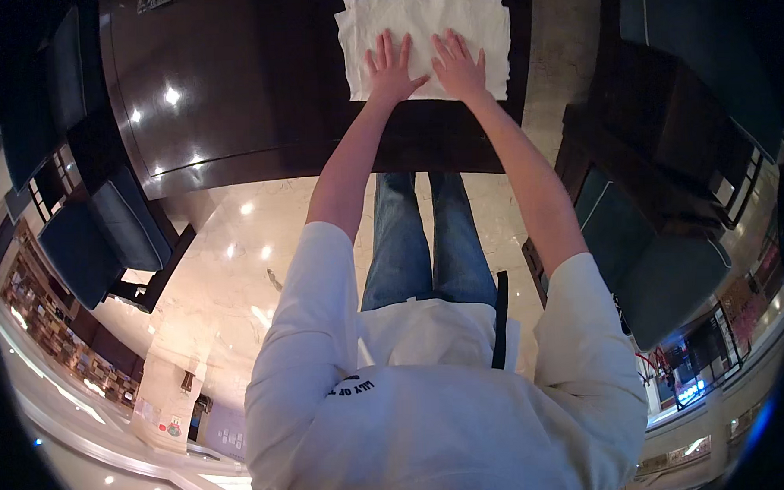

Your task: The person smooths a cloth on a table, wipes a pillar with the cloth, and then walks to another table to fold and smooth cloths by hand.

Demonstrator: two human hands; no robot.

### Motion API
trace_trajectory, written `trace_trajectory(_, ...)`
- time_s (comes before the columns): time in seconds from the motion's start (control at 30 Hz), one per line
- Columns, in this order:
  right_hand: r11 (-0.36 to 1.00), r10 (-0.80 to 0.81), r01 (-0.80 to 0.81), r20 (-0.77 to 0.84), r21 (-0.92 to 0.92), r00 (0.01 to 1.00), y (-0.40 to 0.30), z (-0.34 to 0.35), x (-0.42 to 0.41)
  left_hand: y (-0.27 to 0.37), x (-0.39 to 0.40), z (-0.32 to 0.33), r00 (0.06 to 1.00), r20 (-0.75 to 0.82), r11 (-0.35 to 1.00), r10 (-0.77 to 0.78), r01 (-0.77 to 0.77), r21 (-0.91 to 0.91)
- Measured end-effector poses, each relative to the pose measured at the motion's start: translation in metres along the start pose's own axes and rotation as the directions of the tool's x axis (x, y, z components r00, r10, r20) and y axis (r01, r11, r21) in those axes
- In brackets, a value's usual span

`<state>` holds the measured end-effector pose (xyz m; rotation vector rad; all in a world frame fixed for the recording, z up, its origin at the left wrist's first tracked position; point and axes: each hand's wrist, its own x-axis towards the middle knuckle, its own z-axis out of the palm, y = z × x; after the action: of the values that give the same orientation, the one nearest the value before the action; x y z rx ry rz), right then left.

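A folded white cloth (423,17) lies flat near the right end of a dark, glossy wooden table (263,74). My left hand (391,70) rests palm down on the cloth's left half, fingers spread. On its right half my right hand (460,64) also lies palm down with its fingers apart. The two hands are close together without touching. Neither hand grips anything. The cloth's edges look slightly uneven, with layers showing at the corners.
Dark upholstered chairs stand on the left (81,249) and on the right (665,281). Pale marble-look floor (237,250) shows between the table and the chairs. A patterned object (160,0) lies at the table's far left edge.
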<state>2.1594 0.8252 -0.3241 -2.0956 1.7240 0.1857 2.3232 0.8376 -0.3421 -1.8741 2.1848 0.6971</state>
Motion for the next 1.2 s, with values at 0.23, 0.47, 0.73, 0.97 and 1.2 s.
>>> trace_trajectory(0.23, 0.994, 0.053, -0.057, 0.049, 0.091, 0.997, -0.024, 0.015, -0.071, 0.003, -0.048, 0.03, 0.994, -0.104, 0.995, 0.023, -0.012, 0.101)
trace_trajectory(0.47, 0.99, 0.046, -0.057, 0.085, 0.128, 0.995, -0.045, 0.046, -0.187, 0.024, -0.148, 0.063, 1.0, -0.004, 0.983, -0.009, 0.01, 0.182)
trace_trajectory(0.73, 0.998, -0.063, 0.064, -0.014, 0.03, 0.998, -0.01, 0.04, -0.162, 0.016, -0.12, 0.047, 0.997, 0.037, 0.993, 0.062, -0.066, 0.099)
trace_trajectory(0.97, 0.996, -0.07, 0.068, -0.044, -0.054, 0.997, 0.013, 0.005, -0.041, 0.016, -0.009, -0.011, 1.0, 0.004, 0.981, 0.023, -0.023, 0.191)
trace_trajectory(1.2, 0.995, 0.073, -0.073, 0.002, 0.073, 0.997, -0.017, 0.013, -0.058, 0.007, -0.04, 0.013, 0.991, -0.132, 0.993, -0.033, 0.048, 0.11)
